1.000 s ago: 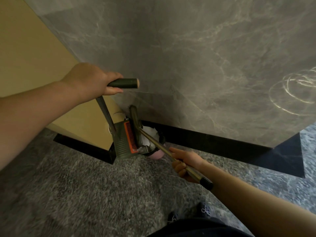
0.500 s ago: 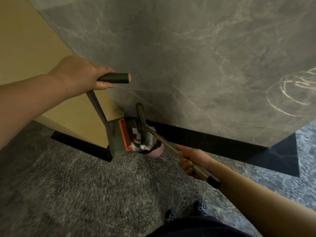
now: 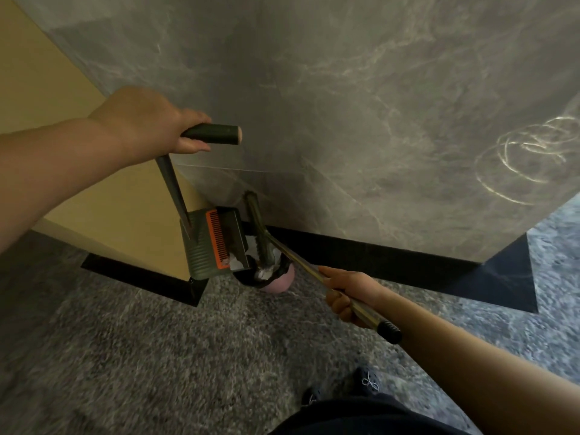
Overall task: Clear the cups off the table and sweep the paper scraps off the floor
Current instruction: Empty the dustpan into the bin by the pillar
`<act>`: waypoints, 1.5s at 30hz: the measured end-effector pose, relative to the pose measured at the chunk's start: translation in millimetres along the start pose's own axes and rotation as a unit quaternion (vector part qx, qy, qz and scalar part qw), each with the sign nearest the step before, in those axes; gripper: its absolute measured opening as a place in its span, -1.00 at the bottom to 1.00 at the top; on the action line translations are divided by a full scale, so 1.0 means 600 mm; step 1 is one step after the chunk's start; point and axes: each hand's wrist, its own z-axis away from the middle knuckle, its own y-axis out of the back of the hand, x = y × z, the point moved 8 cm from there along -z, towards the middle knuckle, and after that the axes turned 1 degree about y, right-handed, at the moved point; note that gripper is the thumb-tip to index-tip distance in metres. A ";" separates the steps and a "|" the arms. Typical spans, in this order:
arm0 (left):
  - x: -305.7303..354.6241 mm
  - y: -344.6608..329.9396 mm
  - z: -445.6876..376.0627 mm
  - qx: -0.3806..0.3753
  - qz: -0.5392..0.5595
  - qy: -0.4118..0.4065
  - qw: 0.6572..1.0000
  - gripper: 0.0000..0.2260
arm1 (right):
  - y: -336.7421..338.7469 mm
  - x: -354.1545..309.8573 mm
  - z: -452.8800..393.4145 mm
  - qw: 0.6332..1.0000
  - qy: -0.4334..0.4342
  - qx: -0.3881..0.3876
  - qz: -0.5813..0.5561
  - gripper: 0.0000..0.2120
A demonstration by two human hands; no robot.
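The left hand [image 3: 147, 120] grips the dustpan's [image 3: 213, 243] dark handle [image 3: 213, 135], holding the pan tilted above a pink bin [image 3: 279, 281] lined with a black bag. The right hand [image 3: 348, 296] is clenched round the broom [image 3: 314, 268] shaft, whose head sits in the bin mouth among white paper scraps [image 3: 266, 271]; more scraps lie at the pan's lower edge, just beside the bin rim. The bin stands on the grey floor [image 3: 157, 356] tight in a corner, against the black skirting [image 3: 376, 255] of a marble wall [image 3: 345, 120] and next to a yellow panel [image 3: 37, 83]. Open floor spreads toward the person's shoes [image 3: 367, 381].
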 end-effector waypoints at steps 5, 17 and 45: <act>0.023 0.000 -0.024 -0.021 -0.015 -0.038 0.999 -0.41 | 0.000 0.005 -0.004 1.000 0.007 -0.012 0.013 -0.63; 0.097 -0.036 -0.025 -0.019 -0.054 -0.073 0.996 -0.48 | 0.010 0.007 -0.018 1.000 -0.010 0.001 -0.005 -0.72; 0.102 0.019 -0.073 -0.055 -0.100 -0.070 0.991 -0.51 | 0.011 -0.001 -0.009 1.000 -0.020 0.003 -0.024 -0.72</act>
